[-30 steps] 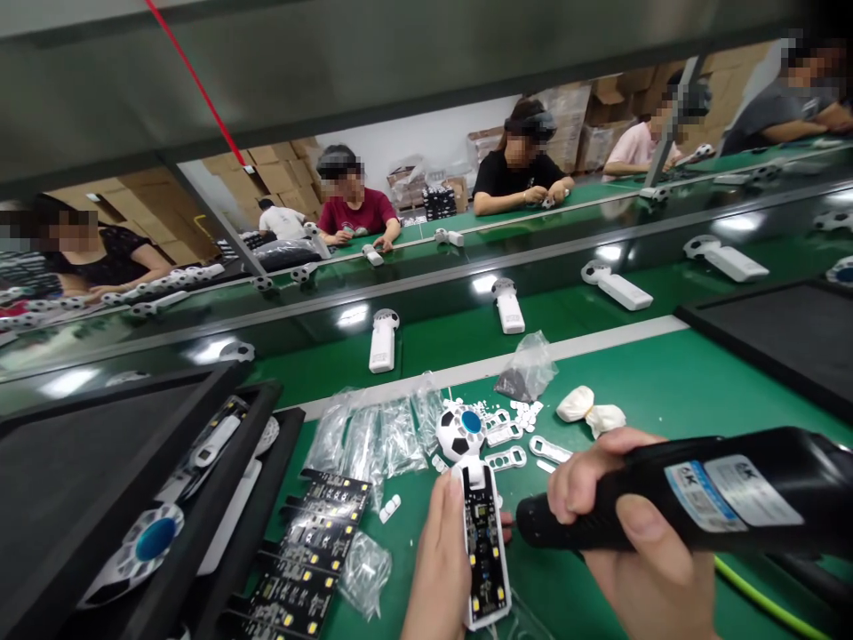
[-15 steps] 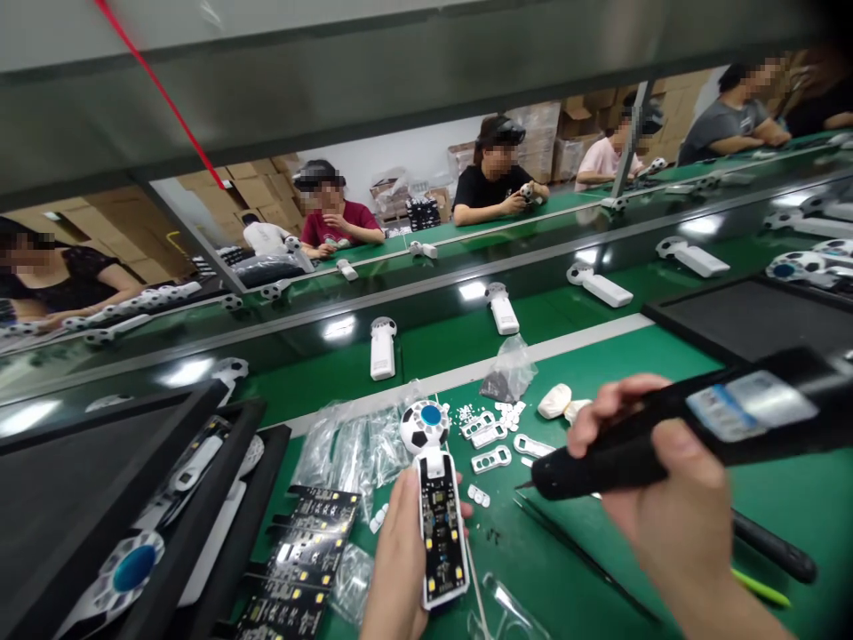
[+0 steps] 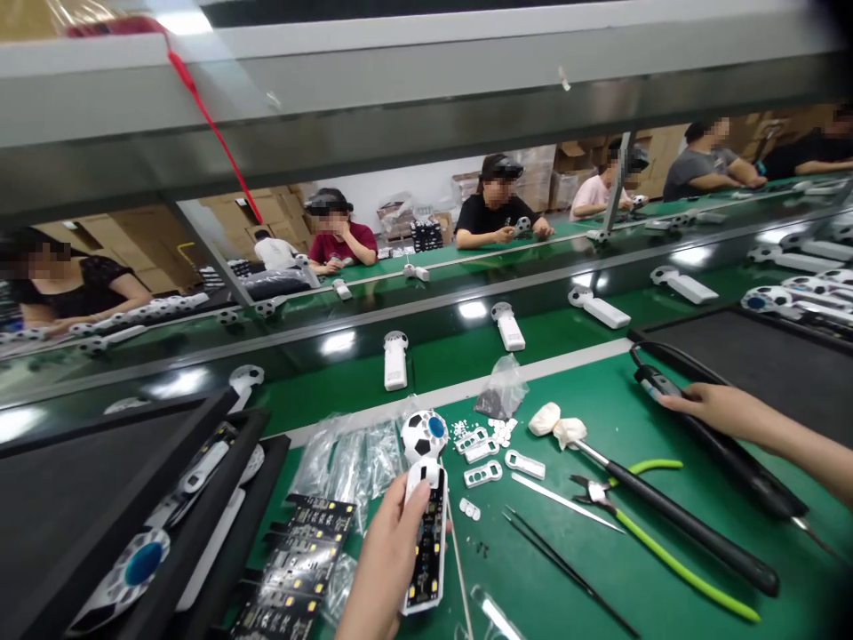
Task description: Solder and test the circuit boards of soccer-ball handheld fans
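Note:
My left hand (image 3: 386,556) is closed around a white handheld device (image 3: 426,533) with a soccer-ball head. Its handle is uncovered, showing a black circuit board, and my thumb presses on the upper part of the handle. On the right, my right hand (image 3: 723,411) has its fingers on a black electric screwdriver (image 3: 726,458), which is low over or on the bench, its bit pointing toward the lower right. Between the hands are tweezers (image 3: 566,569), small dark screws (image 3: 481,549) and several white button frames (image 3: 483,474).
Green-handled cutters (image 3: 680,560) and a cloth-headed mallet (image 3: 673,498) lie at right. Black circuit boards (image 3: 299,560) and clear bags (image 3: 353,453) are left, beside dark trays (image 3: 99,498). White devices (image 3: 395,360) sit on the belt beyond. Co-workers sit across.
My right hand has carried the electric screwdriver away to the right and turned its bit away from the device. My left thumb has come over the handle. The view has tilted up slightly.

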The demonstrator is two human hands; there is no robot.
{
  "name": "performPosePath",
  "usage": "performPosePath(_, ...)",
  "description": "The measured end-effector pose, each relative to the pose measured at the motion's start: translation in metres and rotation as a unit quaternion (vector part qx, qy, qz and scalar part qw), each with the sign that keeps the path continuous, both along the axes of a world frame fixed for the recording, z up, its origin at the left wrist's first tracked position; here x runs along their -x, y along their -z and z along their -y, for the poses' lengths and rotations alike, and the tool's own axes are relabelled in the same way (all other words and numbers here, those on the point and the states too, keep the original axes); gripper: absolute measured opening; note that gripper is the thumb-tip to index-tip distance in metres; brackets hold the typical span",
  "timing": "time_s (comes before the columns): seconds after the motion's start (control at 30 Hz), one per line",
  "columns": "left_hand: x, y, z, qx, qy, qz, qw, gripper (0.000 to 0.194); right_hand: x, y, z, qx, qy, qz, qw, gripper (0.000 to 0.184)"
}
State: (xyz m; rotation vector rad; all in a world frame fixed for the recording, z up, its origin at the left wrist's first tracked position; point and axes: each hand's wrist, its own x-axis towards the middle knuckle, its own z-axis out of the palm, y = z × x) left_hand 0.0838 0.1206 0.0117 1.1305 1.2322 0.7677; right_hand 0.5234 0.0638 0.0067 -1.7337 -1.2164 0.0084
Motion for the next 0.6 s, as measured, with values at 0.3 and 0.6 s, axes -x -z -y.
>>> performPosePath(0.3, 0.057, 0.016, 0.012, -0.164, 0.06, -0.334, 0.926, 0.054, 0.165, 0.02, 0.031, 0.21, -0.262, 0.374, 0.865, 0.019)
performPosePath(0.6, 0.063, 0.014, 0.028, -0.23, 0.158, -0.47, 0.838, 0.043, 0.199, 0.053, 0.007, 0.203, -0.204, 0.51, 0.811, 0.032)
